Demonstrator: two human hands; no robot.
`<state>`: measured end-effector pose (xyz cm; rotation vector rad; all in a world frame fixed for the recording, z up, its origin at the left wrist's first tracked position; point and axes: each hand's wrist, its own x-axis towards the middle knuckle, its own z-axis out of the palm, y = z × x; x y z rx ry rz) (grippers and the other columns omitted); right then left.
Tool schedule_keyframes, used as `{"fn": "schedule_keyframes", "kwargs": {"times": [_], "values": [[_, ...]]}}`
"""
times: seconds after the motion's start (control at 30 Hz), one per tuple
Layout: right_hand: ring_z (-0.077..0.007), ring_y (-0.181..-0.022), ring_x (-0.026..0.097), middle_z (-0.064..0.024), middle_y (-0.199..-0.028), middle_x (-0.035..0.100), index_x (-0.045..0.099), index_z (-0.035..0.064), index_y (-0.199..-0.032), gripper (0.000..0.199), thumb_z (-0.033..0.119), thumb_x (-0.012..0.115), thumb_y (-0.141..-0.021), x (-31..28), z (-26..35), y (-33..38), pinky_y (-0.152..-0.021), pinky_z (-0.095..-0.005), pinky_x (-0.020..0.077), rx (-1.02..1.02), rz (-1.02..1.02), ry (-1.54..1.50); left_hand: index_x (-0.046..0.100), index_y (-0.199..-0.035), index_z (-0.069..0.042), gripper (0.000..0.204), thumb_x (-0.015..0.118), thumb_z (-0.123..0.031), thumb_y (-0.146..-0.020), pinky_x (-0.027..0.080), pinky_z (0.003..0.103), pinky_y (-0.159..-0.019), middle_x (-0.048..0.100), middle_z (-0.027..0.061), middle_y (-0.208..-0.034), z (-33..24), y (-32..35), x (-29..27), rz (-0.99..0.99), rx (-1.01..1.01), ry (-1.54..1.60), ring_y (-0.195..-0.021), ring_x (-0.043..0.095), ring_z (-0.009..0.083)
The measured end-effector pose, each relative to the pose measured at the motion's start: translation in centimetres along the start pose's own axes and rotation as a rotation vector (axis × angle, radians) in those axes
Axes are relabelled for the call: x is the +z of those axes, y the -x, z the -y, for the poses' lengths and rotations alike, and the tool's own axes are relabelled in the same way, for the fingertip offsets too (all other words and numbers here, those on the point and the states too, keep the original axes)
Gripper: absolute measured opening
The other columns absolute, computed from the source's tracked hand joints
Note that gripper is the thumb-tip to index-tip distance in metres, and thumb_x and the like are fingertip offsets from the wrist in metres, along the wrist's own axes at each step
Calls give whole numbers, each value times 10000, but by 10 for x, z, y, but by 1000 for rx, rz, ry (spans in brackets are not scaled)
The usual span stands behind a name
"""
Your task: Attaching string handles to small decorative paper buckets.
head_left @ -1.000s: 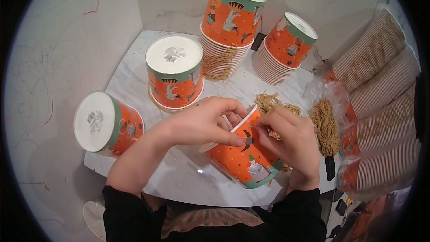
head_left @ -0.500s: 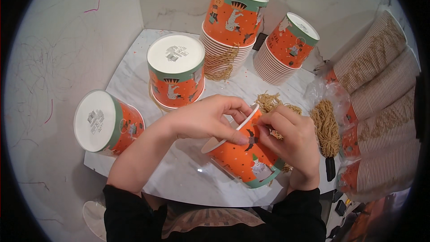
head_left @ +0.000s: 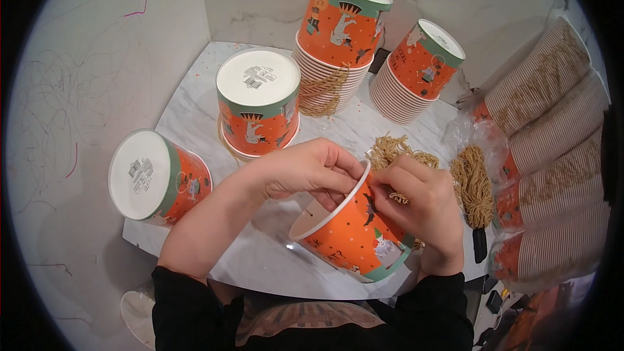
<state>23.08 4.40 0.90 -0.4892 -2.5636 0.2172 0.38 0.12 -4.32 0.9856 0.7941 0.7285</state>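
Observation:
An orange paper tub (head_left: 344, 237) with a white rim and green base band lies tilted in front of me, its mouth toward the upper left. My left hand (head_left: 317, 170) reaches into that mouth; its fingers are bent together against the inner wall near the rim, and their tips are partly hidden. Against the outside wall, opposite them, my right hand (head_left: 419, 198) is closed in a pinch. Whatever lies between its fingertips is too small to make out. Tan cord (head_left: 393, 148) is bunched on the table just behind my right hand.
Upside-down tubs stand at the left (head_left: 140, 175), centre (head_left: 259, 78) and back (head_left: 344, 19), with a smaller stack (head_left: 426, 62) beside them. A tied cord hank (head_left: 474, 188) lies at the right. Bagged tub stacks (head_left: 546, 182) line the right side.
My left thumb has moved from the tub's outer wall to inside its mouth. The tub has turned a little, showing more of its opening. My right hand stays at the outer wall.

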Motion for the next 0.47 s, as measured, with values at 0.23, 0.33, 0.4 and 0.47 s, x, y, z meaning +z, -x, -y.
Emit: {"fn": "schedule_keyframes", "kwargs": {"times": [0.23,0.33,0.4,0.47], "values": [[-255,-626,637,-66,-745,571,686,73,-891,145,59,766,-771,-5,-1,2,-545,-362,512,-51,44,-62,713,-1031,-26,153,645,-118,-929,569,235,-705,710,-5,-876,-2,3,11,-42,0,-30,-761,670,62],[-251,-650,655,-56,-771,610,701,83,-889,153,59,774,-756,-13,-3,3,-560,-356,519,-24,68,-52,679,-987,-9,112,621,-89,-936,532,221,-679,693,-8,-853,0,5,21,-124,86,-109,-748,639,46],[-250,-660,662,-51,-784,626,709,87,-886,154,59,777,-750,-20,-10,6,-564,-355,521,0,53,-22,644,-995,-5,107,612,-101,-961,487,226,-681,668,-12,-865,-1,8,28,-248,178,-344,-753,602,50],[-250,-671,668,-46,-796,642,717,91,-883,156,60,781,-744,-25,-14,9,-569,-355,524,28,39,12,653,-1007,-36,107,624,-123,-952,498,255,-733,666,1,-951,-5,13,40,-369,307,-582,-823,620,100]]}}
